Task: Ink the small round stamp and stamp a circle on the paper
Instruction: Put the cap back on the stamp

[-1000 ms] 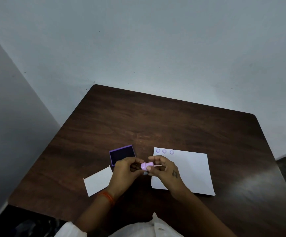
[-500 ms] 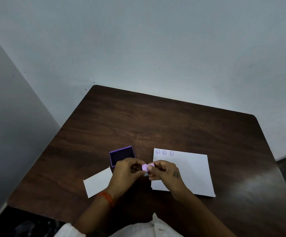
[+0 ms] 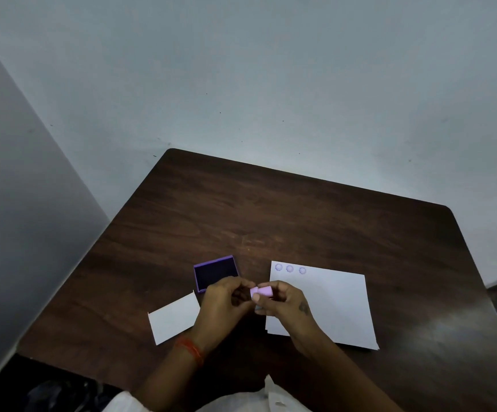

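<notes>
While the two hands met above the dark wooden table, the small pink cylindrical stamp lay sideways between them, more of its body showing than half a second before, when the fingers had nearly buried it. The right hand was curled around its right end, thumb and fingertips pinching it; the left hand was curled too, fingertips touching the stamp's left end, though whether it truly gripped could not be told. A second before, a thin pale part had stuck out to the right; it was no longer seen. Neither hand had travelled. The open purple ink pad box sat just beyond the left hand, untouched. The white sheet of paper carried three purple circles along its top edge. A smaller white card lay to the left. By my judgement the stamp was being readied, with inking to follow.
</notes>
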Motion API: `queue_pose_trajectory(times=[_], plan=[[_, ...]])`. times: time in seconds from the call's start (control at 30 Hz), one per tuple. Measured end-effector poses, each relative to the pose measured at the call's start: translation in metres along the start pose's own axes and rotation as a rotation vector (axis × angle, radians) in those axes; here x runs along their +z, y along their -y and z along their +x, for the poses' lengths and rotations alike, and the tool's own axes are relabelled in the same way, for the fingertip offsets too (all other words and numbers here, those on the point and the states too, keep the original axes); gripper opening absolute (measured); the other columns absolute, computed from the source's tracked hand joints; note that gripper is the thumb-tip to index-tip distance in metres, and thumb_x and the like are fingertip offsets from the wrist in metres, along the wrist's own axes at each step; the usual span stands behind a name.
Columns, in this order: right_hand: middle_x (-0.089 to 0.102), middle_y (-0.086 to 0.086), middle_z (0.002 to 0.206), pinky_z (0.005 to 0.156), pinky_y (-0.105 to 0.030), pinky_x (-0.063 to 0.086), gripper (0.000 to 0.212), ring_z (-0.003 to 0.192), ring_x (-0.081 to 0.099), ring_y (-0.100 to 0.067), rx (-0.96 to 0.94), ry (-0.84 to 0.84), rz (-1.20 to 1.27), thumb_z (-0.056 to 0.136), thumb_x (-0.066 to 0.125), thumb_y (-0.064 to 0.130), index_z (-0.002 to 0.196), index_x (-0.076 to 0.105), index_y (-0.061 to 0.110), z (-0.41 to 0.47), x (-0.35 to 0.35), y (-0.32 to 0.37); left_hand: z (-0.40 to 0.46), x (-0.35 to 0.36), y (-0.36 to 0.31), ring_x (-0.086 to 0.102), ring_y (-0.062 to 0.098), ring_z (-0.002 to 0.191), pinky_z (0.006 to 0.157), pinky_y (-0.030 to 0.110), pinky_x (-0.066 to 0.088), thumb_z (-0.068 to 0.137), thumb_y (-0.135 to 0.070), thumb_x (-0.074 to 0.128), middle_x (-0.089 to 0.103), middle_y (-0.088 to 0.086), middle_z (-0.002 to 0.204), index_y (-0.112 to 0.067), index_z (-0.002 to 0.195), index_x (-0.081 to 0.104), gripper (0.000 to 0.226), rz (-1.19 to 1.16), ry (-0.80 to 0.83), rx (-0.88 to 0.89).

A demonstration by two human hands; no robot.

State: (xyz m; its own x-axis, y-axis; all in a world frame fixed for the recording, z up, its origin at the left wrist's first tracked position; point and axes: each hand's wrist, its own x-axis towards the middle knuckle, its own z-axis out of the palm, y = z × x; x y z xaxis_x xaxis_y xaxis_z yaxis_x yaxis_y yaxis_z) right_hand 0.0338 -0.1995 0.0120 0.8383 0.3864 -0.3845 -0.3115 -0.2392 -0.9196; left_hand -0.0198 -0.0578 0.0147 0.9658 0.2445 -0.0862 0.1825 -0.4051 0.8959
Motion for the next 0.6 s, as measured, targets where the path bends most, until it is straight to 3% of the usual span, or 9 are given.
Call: queue_pose_trajectory(times=[0.1, 0.17, 0.33, 0.43, 0.6], plan=[[0.068, 0.019, 0.075, 0.058, -0.003, 0.047, 0.011, 0.076, 0.065, 0.006, -0.099, -0.103, -0.216, 0.076, 0.073, 0.025, 0.074, 0.065, 0.033, 0.007, 0.004, -0.003, -0.001, -0.002, 0.006, 0.062, 0.001, 0.091, 0.074, 0.002, 0.048, 0.072, -0.018, 0.077, 0.063, -0.010, 0.108, -0.026, 0.110, 0.061, 0.042, 0.018, -0.032, -0.019], [0.065, 0.022, 0.072, 0.061, -0.002, 0.043, 0.007, 0.073, 0.064, 0.002, -0.148, -0.173, -0.358, 0.077, 0.070, 0.030, 0.074, 0.064, 0.032, 0.014, 0.008, -0.008, -0.001, -0.005, 0.011, 0.062, 0.003, 0.091, 0.069, 0.002, 0.047, 0.069, -0.019, 0.079, 0.059, -0.009, 0.114, -0.026, 0.118, 0.057, 0.054, 0.042, -0.026, -0.060], [0.061, 0.009, 0.074, 0.066, -0.012, 0.040, 0.019, 0.070, 0.058, -0.005, -0.148, -0.195, -0.488, 0.089, 0.054, 0.029, 0.077, 0.067, 0.019, 0.029, 0.019, -0.022, -0.003, -0.009, 0.021, 0.062, 0.003, 0.087, 0.068, 0.008, 0.048, 0.068, -0.020, 0.080, 0.060, -0.002, 0.117, -0.028, 0.119, 0.055, 0.057, 0.086, -0.026, -0.118], [0.059, 0.012, 0.077, 0.065, -0.008, 0.041, 0.009, 0.069, 0.056, -0.002, -0.152, -0.150, -0.592, 0.086, 0.060, 0.028, 0.083, 0.063, 0.021, 0.033, 0.020, -0.026, -0.005, -0.010, 0.026, 0.060, 0.002, 0.086, 0.067, 0.007, 0.047, 0.069, -0.020, 0.079, 0.060, -0.001, 0.117, -0.028, 0.120, 0.055, 0.057, 0.092, -0.023, -0.139], [0.068, -0.002, 0.097, 0.073, -0.010, 0.044, 0.015, 0.075, 0.056, -0.005, -0.134, -0.131, -0.638, 0.086, 0.060, 0.030, 0.092, 0.063, 0.016, 0.035, 0.020, -0.028, -0.006, -0.012, 0.031, 0.060, 0.002, 0.086, 0.066, 0.007, 0.046, 0.069, -0.020, 0.079, 0.061, 0.000, 0.116, -0.026, 0.121, 0.054, 0.057, 0.088, -0.023, -0.159]])
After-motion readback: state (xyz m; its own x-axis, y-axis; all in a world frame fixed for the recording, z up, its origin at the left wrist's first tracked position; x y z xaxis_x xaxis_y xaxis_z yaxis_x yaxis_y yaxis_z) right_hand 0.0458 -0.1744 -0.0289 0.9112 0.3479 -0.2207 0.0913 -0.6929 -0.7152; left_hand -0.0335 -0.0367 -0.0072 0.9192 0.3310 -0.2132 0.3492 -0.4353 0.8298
